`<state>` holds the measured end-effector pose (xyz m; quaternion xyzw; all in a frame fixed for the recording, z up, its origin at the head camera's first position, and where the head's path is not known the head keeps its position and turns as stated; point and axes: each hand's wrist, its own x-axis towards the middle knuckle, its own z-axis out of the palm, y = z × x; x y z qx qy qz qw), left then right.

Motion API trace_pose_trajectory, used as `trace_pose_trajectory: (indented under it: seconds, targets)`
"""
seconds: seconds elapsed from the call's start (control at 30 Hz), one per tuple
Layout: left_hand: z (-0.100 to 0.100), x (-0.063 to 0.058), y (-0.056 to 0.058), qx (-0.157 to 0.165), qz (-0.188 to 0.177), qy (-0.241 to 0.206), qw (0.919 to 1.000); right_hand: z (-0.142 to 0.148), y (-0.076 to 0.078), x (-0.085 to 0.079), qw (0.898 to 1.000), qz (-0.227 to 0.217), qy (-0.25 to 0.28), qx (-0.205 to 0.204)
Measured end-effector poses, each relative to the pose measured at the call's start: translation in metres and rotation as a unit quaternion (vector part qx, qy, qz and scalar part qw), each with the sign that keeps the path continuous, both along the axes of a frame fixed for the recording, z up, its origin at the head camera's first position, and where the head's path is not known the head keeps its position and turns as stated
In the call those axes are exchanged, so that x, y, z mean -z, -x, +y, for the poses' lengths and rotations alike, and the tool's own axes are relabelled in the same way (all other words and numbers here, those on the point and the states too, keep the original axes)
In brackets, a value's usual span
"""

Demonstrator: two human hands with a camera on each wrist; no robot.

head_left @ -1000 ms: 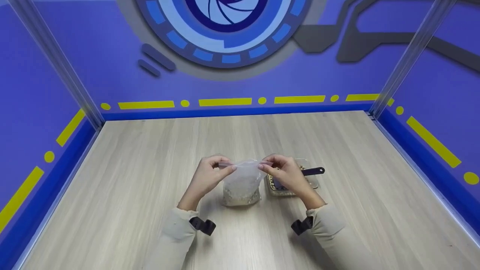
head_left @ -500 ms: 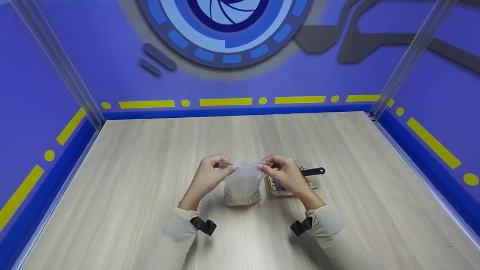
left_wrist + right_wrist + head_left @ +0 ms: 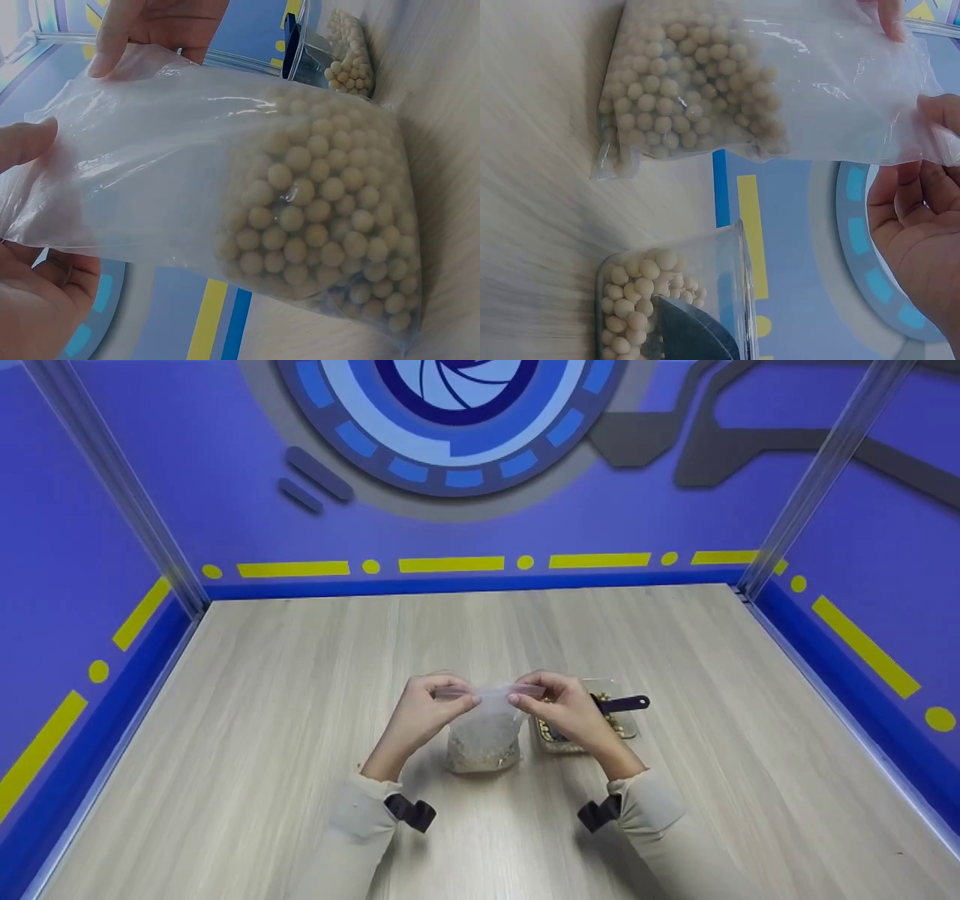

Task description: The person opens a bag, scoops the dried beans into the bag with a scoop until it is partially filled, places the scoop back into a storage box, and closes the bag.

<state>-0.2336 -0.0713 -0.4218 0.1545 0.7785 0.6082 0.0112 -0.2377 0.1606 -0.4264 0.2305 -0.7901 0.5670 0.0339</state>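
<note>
A clear plastic bag [image 3: 484,742] stands upright on the table, its lower part filled with small round beige balls [image 3: 322,202]. My left hand [image 3: 424,709] pinches the left side of the bag's top edge between thumb and fingers. At the right side of that edge, my right hand [image 3: 562,709] pinches the plastic in the same way. The two thumbs lie close together along the top, with the upper part of the bag stretched flat between them. In the right wrist view the bag's upper half [image 3: 832,82] holds no balls.
Right of the bag stands a clear plastic box [image 3: 742,277] with more beige balls [image 3: 634,300]. A black scoop [image 3: 694,330] rests in it, its handle [image 3: 628,703] sticking out to the right. Blue walls enclose the wooden table [image 3: 300,660] at the back and sides.
Both hands have moved slightly inward along the bag's top edge, so the thumbs are nearer each other. The top edge looks flatter than before. The box and scoop stay in place.
</note>
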Motion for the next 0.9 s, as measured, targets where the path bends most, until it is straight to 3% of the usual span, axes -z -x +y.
trace_pose_trajectory:
  seconds: [0.27, 0.43, 0.7, 0.9]
  targets:
    - [0.0016, -0.0003, -0.0015, -0.012, 0.03, 0.01, 0.9994, -0.0049, 0.0001, 0.0021, 0.999, 0.039, -0.015, 0.015]
    - [0.0023, 0.0007, -0.0015, -0.02, 0.047, 0.005, 0.9987, -0.0062, -0.0006, 0.0017, 0.999, 0.039, -0.013, 0.012]
    - [0.0017, 0.003, -0.0004, -0.006, 0.031, -0.009, 0.9995, -0.0052, -0.0006, 0.001, 1.0, 0.004, -0.013, 0.02]
    - [0.0002, 0.0017, -0.0012, 0.002, 0.022, -0.008, 0.9997, -0.0063, 0.0006, -0.0037, 0.999, -0.025, -0.022, -0.011]
